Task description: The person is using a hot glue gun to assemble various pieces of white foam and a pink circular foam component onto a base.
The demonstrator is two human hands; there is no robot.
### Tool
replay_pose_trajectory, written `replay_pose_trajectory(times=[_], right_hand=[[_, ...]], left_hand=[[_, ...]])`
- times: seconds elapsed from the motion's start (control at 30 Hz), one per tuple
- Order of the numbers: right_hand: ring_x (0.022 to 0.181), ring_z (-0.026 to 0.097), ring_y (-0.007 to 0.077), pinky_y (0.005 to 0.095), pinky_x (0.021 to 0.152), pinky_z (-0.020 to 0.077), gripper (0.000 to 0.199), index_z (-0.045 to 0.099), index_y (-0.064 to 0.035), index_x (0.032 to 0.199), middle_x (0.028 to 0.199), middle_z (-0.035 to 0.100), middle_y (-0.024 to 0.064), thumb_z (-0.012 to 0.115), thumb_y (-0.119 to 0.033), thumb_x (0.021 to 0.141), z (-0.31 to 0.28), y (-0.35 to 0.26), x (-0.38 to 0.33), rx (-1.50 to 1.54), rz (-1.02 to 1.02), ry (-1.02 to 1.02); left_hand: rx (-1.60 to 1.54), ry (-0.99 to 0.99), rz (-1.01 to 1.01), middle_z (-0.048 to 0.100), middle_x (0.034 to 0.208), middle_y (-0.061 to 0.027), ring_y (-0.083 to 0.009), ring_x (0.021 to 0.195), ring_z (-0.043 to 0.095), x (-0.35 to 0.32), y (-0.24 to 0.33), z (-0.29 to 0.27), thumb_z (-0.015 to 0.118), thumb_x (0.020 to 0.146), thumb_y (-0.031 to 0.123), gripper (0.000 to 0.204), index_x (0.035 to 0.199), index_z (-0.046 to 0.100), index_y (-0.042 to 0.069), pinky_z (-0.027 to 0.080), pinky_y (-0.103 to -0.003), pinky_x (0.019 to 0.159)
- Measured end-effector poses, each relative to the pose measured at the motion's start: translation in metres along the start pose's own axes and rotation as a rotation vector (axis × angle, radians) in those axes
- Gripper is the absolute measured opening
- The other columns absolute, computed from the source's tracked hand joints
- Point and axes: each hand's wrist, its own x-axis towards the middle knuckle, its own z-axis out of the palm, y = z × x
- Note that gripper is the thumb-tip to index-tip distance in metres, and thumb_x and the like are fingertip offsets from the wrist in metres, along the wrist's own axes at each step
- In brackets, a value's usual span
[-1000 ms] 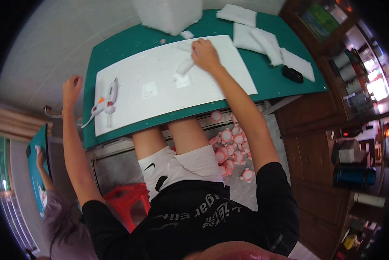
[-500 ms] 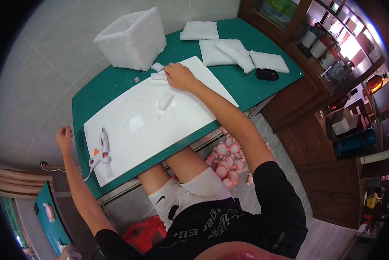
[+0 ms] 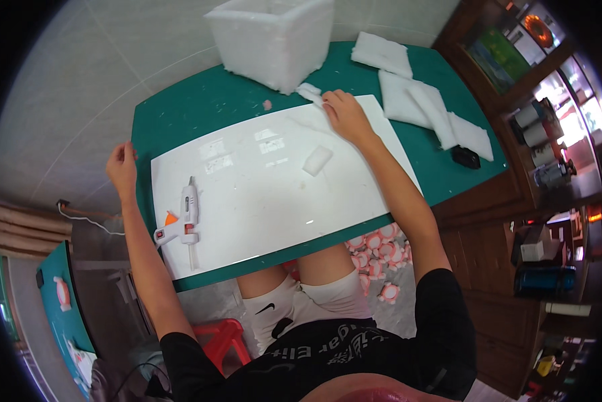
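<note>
My right hand is at the far edge of a glossy white board, its curled fingers closed on the end of a small strip of white padding. Another small rectangular piece of white padding lies on the board, nearer to me. Beyond the strip stands an open-topped white padded box. My left hand hovers by the table's left edge, fingers curled in, nothing visible in them. A white glue gun with an orange trigger lies on the board's left end.
The board rests on a green table. Several flat white padding sheets and a small black object lie at the right. Below are pink-and-white round items and a red stool. A wooden cabinet stands at the right.
My right hand has moved away from me with the padding strip, from on the board to its far edge beside the box. My left hand stays by the table's left edge. The view has shifted.
</note>
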Motion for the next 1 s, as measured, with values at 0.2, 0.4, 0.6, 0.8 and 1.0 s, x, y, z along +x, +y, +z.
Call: replay_pose_trajectory(times=[0.2, 0.4, 0.6, 0.8, 1.0], right_hand=[[0.091, 0.062, 0.0352, 0.0417, 0.080, 0.0500, 0.011, 0.064, -0.0044, 0.103, 0.096, 0.064, 0.0150, 0.062, -0.009, 0.093, -0.008, 0.000, 0.002, 0.023, 0.054, -0.032], [0.091, 0.064, 0.0331, 0.0385, 0.080, 0.0507, 0.011, 0.064, -0.0039, 0.103, 0.096, 0.065, 0.0145, 0.063, -0.009, 0.093, -0.009, -0.008, 0.002, 0.050, 0.104, -0.076], [0.091, 0.061, 0.0354, 0.0422, 0.080, 0.0495, 0.009, 0.063, -0.0063, 0.101, 0.096, 0.065, 0.0138, 0.063, -0.009, 0.093, -0.014, -0.003, -0.002, 0.083, 0.129, -0.052], [0.096, 0.059, 0.0361, 0.0424, 0.084, 0.0486, 0.009, 0.064, -0.0060, 0.102, 0.098, 0.064, 0.0148, 0.060, -0.008, 0.094, -0.021, -0.005, -0.002, 0.120, 0.080, -0.079], [0.094, 0.060, 0.0354, 0.0403, 0.083, 0.0482, 0.009, 0.060, -0.0035, 0.102, 0.096, 0.062, 0.0153, 0.059, -0.004, 0.093, -0.022, -0.003, -0.004, 0.164, 0.105, -0.099]], left_hand=[[0.118, 0.018, 0.036, 0.068, 0.075, -0.0030, -0.0074, 0.067, 0.062, -0.014, 0.009, -0.007, 0.066, 0.098, 0.024, 0.027, 0.097, 0.070, -0.003, 0.048, -0.024, 0.063], [0.191, 0.039, 0.053, 0.068, 0.073, -0.0030, -0.0078, 0.067, 0.061, -0.018, 0.015, -0.031, 0.066, 0.097, 0.024, 0.027, 0.096, 0.071, -0.002, 0.048, -0.025, 0.063], [0.220, 0.045, 0.104, 0.068, 0.072, -0.0047, -0.0087, 0.067, 0.061, -0.018, 0.019, -0.031, 0.065, 0.097, 0.023, 0.026, 0.096, 0.071, -0.002, 0.048, -0.027, 0.063], [0.364, 0.062, 0.121, 0.071, 0.075, -0.0097, -0.0169, 0.067, 0.065, -0.040, 0.008, -0.047, 0.064, 0.095, 0.023, 0.026, 0.096, 0.071, -0.002, 0.051, -0.033, 0.065], [0.438, 0.055, 0.138, 0.071, 0.077, -0.0125, -0.0185, 0.069, 0.067, -0.044, -0.004, -0.055, 0.064, 0.096, 0.024, 0.027, 0.096, 0.070, -0.003, 0.052, -0.035, 0.065]])
